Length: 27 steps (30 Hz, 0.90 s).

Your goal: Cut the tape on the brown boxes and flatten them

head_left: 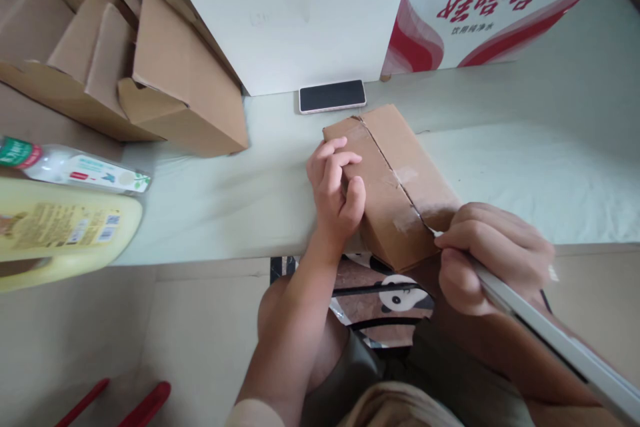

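Observation:
A small brown cardboard box point(395, 180) sits at the near edge of the pale green surface, with a seam running along its top and worn patches of tape. My left hand point(336, 180) grips its left side, fingertips curled over the top edge. In my right hand point(493, 253), closed at the box's near right corner, is a long, slim, pale knife-like tool point(540, 330). Its narrow tip is at the near end of the seam; how deep it goes, I cannot tell. The tool's other end runs out of view at lower right.
Behind the box lies a phone point(333, 96), before a large white carton point(295, 13) and a red-and-white carton point(490, 7). Open brown boxes point(185, 80) crowd the left, near a clear bottle point(90, 170) and a yellow jug point(70, 230). Red handles point(145, 403) show below.

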### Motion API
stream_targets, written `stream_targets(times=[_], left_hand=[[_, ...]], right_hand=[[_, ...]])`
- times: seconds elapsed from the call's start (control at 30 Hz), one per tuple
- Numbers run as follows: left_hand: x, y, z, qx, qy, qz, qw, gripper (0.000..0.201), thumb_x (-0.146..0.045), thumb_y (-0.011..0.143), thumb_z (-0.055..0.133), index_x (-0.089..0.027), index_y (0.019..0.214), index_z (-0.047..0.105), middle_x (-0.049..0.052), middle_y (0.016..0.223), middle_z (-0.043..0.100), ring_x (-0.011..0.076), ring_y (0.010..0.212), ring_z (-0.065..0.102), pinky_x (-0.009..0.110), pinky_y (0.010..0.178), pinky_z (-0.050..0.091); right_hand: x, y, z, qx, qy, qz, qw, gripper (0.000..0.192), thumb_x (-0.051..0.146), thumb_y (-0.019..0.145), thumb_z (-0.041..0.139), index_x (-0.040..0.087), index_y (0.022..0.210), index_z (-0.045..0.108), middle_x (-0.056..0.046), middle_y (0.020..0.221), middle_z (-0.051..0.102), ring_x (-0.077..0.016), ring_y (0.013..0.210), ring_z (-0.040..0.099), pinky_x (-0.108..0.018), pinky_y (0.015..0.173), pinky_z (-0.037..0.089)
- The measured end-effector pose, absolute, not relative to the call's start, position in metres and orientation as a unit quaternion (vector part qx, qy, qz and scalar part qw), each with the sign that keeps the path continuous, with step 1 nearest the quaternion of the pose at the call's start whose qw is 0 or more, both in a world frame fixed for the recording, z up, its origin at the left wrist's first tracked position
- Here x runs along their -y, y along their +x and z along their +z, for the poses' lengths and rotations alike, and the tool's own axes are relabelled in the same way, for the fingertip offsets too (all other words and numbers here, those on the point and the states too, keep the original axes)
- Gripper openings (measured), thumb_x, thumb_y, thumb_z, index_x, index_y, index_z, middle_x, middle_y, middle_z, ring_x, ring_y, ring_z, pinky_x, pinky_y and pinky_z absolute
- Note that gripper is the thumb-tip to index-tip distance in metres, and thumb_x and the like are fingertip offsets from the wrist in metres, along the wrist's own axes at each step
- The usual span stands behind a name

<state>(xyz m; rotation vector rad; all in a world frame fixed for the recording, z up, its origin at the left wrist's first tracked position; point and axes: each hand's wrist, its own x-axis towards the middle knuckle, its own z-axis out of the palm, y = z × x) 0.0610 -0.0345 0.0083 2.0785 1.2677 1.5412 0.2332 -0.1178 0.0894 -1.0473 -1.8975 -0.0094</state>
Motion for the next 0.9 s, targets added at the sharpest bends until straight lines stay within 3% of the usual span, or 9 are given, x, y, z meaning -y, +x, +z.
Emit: stream_targets(times=[0.9], left_hand=[[0.0346,0.0612,0.0097,-0.443,0.719,0.523,0.116,0.029,-0.040,0.104,0.033,-0.023,0.112,0.056,0.016,0.133,0.063,0.0290,0.132,0.058,0.049,0.113,0.045]], right_hand=[[0.1161,0.2331,0.0886,0.778,-0.416,-0.010,0.470,0.021,0.006,0.083,0.052,0.025,0.073,0.047,0.004,0.057,0.042,-0.0117,0.047,0.041,-0.028,0.045,0.036]])
